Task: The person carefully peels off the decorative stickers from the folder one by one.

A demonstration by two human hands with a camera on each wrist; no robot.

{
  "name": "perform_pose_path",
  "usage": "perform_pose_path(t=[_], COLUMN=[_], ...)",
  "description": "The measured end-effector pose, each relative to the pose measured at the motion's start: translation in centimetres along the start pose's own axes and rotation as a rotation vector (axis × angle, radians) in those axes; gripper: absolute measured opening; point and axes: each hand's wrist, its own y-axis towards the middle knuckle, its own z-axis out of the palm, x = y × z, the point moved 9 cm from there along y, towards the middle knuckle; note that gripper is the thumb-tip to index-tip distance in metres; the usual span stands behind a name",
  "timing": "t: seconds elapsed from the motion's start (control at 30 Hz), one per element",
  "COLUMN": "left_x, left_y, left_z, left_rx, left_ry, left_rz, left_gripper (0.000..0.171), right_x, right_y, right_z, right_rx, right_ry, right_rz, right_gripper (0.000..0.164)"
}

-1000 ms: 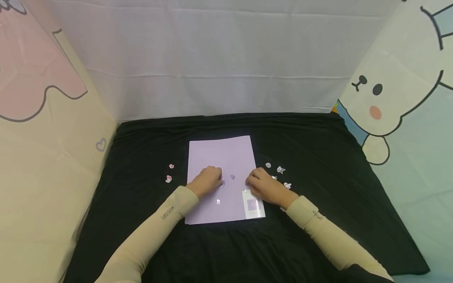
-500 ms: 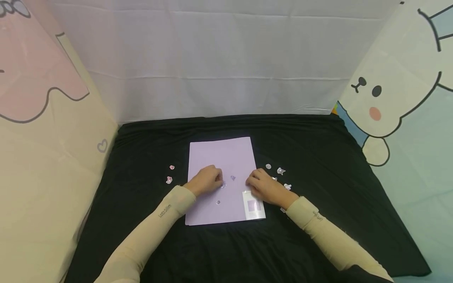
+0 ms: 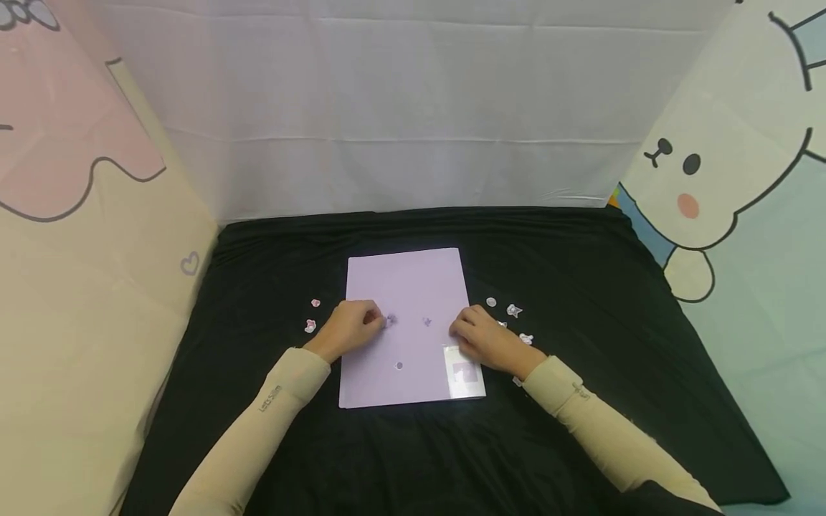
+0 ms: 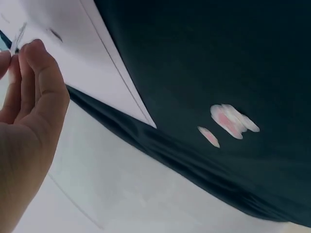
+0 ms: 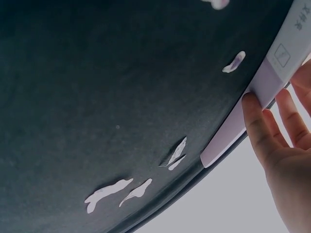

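My left hand (image 3: 351,326) pinches a small clear sticker (image 4: 19,39) between thumb and fingertips, over the left half of a light purple folder (image 3: 406,279). The sticker appears nearly edge-on in the left wrist view. On the folder lie a small purple sticker (image 3: 427,322) near the middle and a round one (image 3: 399,365) lower down. My right hand (image 3: 487,337) rests on the folder's right edge, just above its white label (image 3: 463,373). The right wrist view shows fairly straight fingers touching the folder's spine (image 5: 233,126).
Two pink stickers, one (image 3: 310,326) nearer me, lie left of the folder on the black cloth (image 3: 413,459). Several pale stickers, among them a star-shaped one (image 3: 513,310), lie to the right, partly behind my right hand. A white curtain (image 3: 413,107) hangs at the back.
My left hand has moved left and slightly away from me over the folder, with the clear sticker between its fingertips. The right hand has stayed on the folder's edge.
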Motion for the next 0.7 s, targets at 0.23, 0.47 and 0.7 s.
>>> perform_pose_path(t=[0.23,0.47,0.7], left_x=[3.9,8.5,10.8], left_y=[-3.0,-6.4,-8.5], left_z=[-3.0,-5.1,-6.2], left_rx=[0.07,0.113,0.12], left_ry=[0.011,0.058,0.154], left_rz=[-0.12,-0.243,-0.395], left_gripper=[0.016,0.024,0.028], right_x=[-0.2,-0.4,-0.4], right_y=[0.1,0.0,-0.1], right_z=[0.2,0.4,0.6], right_rx=[0.006,0.013,0.022], right_ry=[-0.013,-0.009,-0.009], right_rz=[0.004,0.008,0.02], right_gripper=[0.019,0.019,0.019])
